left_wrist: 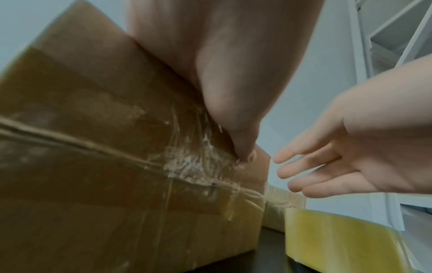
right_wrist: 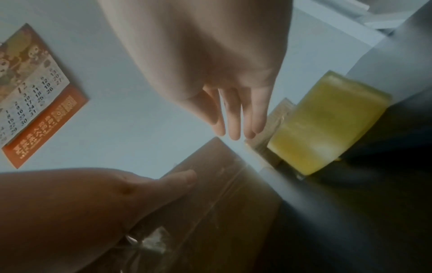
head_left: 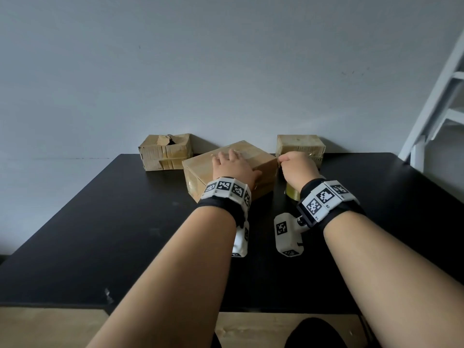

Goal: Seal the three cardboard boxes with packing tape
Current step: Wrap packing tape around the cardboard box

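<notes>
Three cardboard boxes stand at the back of the black table (head_left: 100, 222). The left box (head_left: 164, 151) has a torn top. The right box (head_left: 300, 146) is wrapped in tape. My left hand (head_left: 229, 163) lies flat on the middle box (head_left: 198, 169), and its thumb (left_wrist: 243, 153) presses wrinkled clear tape on the near side of that box (left_wrist: 93, 166). My right hand (head_left: 296, 167) hovers beside that box's right corner, fingers (left_wrist: 304, 162) straight and holding nothing. A yellowish tape roll (head_left: 292, 193) stands on the table under the right wrist, also seen as the roll (right_wrist: 327, 125).
A grey wall runs directly behind the boxes. A white ladder-like frame (head_left: 439, 109) leans at the right past the table's corner. A calendar (right_wrist: 35, 92) hangs on the wall. The table's front edge lies near my elbows, with wooden flooring (head_left: 50, 327) below.
</notes>
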